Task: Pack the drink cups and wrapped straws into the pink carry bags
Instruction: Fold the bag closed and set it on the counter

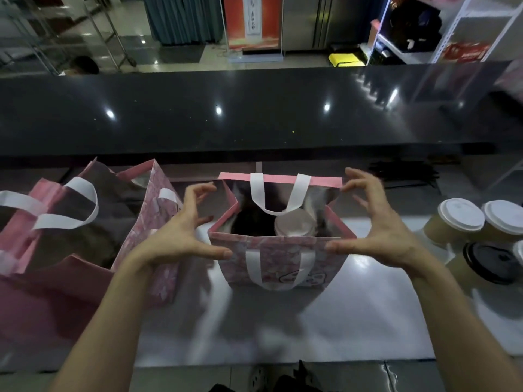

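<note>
A small pink carry bag [283, 258] with white handles stands open in the middle of the steel worktop. Inside it sits a cup with a white lid [294, 223]. My left hand [184, 230] is spread at the bag's left side, thumb near the front left corner, fingers curved and apart from the rim. My right hand [376, 222] is spread at the right side, its thumb touching the front right corner and fingers by the far rim. A larger pink bag [85, 250] stands open at the left. Several lidded cups [458, 219] wait at the right. No straws are visible.
A raised black counter [254, 117] runs along the far side of the worktop. One cup with a black lid [492, 261] stands among the white-lidded ones. Behind the counter are shelves, a yellow box and a person's head at the far left.
</note>
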Available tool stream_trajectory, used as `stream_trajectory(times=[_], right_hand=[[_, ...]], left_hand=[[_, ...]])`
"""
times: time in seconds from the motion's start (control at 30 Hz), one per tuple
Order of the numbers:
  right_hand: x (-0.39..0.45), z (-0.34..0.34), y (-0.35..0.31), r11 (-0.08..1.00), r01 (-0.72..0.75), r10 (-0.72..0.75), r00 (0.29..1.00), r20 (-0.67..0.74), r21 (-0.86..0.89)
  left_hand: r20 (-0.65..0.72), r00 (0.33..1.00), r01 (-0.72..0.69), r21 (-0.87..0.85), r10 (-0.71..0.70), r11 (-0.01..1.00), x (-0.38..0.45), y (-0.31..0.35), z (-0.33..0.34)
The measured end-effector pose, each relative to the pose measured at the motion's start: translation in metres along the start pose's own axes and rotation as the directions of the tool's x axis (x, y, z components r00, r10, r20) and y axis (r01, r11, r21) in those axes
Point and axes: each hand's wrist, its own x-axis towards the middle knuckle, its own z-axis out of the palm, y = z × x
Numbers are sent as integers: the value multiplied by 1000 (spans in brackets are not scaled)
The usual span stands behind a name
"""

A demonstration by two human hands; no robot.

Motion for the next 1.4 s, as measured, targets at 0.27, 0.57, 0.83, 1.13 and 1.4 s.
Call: stream_trajectory(times=[0.27, 0.57, 0.83, 1.13, 1.4], right_hand=[[23, 4, 52, 987, -156, 144, 961, 238, 33], [45, 9, 55, 974, -173, 157, 980, 119, 145], [45, 7, 52, 990, -138, 138, 990, 23, 20], [50, 15, 51, 993, -110, 110, 994, 1, -43], [50, 20, 52, 993, -70, 66, 997, -48, -94]], left_hand=[[-86, 996, -30, -214, 12, 976, 25, 1, 11], [-73, 958, -135, 738, 277, 661, 60, 63, 30], [-90, 952, -174, 626, 292, 760, 62, 69, 32], [-257, 916, -144, 502, 306, 853, 68, 67, 27], [-41, 996, -65, 198, 74, 978, 35, 35, 5]])
